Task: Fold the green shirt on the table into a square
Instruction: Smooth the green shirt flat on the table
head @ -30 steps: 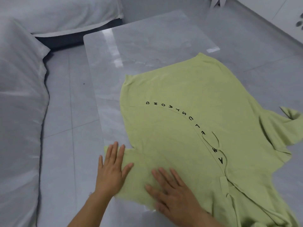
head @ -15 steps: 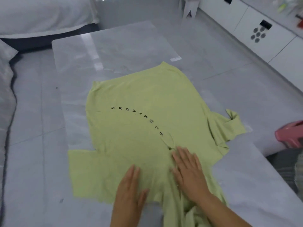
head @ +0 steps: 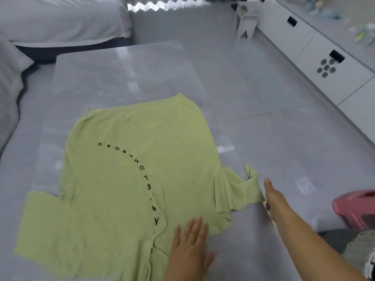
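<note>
Left edge: white cushion [head: 9, 94], cut by the frame. White bedding [head: 60, 19] upper left, blurred.

Centre: green shirt [head: 125, 189] spread on the glossy grey bench [head: 121, 78]. An arc of black letters [head: 142, 169] crosses it, hard to read. Flat sleeve [head: 40, 220] at lower left. The shirt's near edge runs off the bottom of the frame.

Lower centre: left hand [head: 189, 246] palm down on the shirt's near part, fingers straight, gripping nothing. Wrist cut off.

Right of centre: crumpled sleeve [head: 237, 191]. Right hand [head: 271, 194] seen edge-on, touching its outer hem. Its fingers are hidden, so I cannot tell whether it grasps or only touches.

Right edge: pink object [head: 357, 207], cut off, kind unclear.

Upper right: white cabinet [head: 324, 63], drawers closed, contents hidden. Blurred items [head: 365, 33] on top.
</note>
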Tool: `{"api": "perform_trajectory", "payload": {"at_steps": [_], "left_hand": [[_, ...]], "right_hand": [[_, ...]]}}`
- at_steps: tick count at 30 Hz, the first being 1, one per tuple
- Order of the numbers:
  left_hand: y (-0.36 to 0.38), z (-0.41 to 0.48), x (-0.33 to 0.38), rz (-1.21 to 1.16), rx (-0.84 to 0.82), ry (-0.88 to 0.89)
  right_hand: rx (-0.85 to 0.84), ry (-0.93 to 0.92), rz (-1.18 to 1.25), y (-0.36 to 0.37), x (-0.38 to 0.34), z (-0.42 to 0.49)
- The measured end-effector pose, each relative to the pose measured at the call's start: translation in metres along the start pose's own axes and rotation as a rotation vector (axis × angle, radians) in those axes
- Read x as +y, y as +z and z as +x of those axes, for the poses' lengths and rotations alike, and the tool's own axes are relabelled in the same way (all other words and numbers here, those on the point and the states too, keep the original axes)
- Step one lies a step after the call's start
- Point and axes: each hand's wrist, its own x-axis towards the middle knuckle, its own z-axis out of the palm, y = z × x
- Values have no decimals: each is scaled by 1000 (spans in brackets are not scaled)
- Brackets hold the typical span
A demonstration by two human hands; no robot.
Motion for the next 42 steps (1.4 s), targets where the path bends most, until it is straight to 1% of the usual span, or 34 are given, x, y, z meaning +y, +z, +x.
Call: {"api": "perform_trajectory", "payload": {"at_steps": [1,3,5,7,9,11,12,14,18,21,22,23,24,25,26,27,28,29,30,31,33,34,35,37,39,40,42], "left_hand": [[7,0,-2,51,-3,-15],[24,-6,-8,143,22,15],[32,-10,-13,217,65,47],[36,-12,-14,258,121,66],[41,-14,-14,275,185,67],[50,-17,-10,278,207,33],[54,-17,-7,288,208,13],[59,-16,-2,325,249,0],[59,-13,3,351,329,29],[58,-11,1,391,331,28],[58,-12,0,393,329,31],[59,-13,0,388,323,40],[58,-13,-1,370,307,50],[57,-13,0,340,284,52],[56,-13,0,307,265,44],[55,-13,1,281,258,37],[55,-12,3,269,263,40],[55,-12,5,264,259,45],[56,-12,6,264,245,44],[56,-13,8,263,228,33],[55,-16,9,267,208,22],[55,-17,9,282,202,37],[55,-18,8,296,194,58],[53,-20,7,298,178,76],[52,-25,6,274,160,62],[52,-27,5,257,153,67],[54,-29,1,230,160,88]], "right_hand": [[-13,17,31,1,-3,7],[-63,64,132,4,-9,14],[-39,48,252,7,-23,18],[-27,-84,480,1,-43,24],[39,-242,634,-15,-71,28],[134,-346,651,-39,-94,39],[144,-376,653,-48,-101,44],[113,-397,666,-60,-103,59],[-51,-337,686,-62,-92,85],[-157,-355,766,-68,-90,90],[-167,-338,742,-69,-89,95],[-141,-280,642,-70,-87,97],[-95,-201,475,-69,-83,97],[-10,-177,255,-66,-78,94],[86,-274,6,-56,-74,86],[132,-475,-198,-42,-69,69],[116,-717,-361,-24,-61,53],[63,-912,-495,-3,-51,32],[-4,-1043,-621,17,-38,17],[-42,-1125,-749,36,-23,5],[10,-1249,-937,64,0,-3],[30,-1264,-1023,71,8,-1],[47,-1243,-1085,73,12,1],[68,-1203,-1134,74,15,6],[75,-1248,-1137,72,12,2],[70,-1267,-1081,70,5,-1],[44,-1218,-889,62,-19,-4]]}}
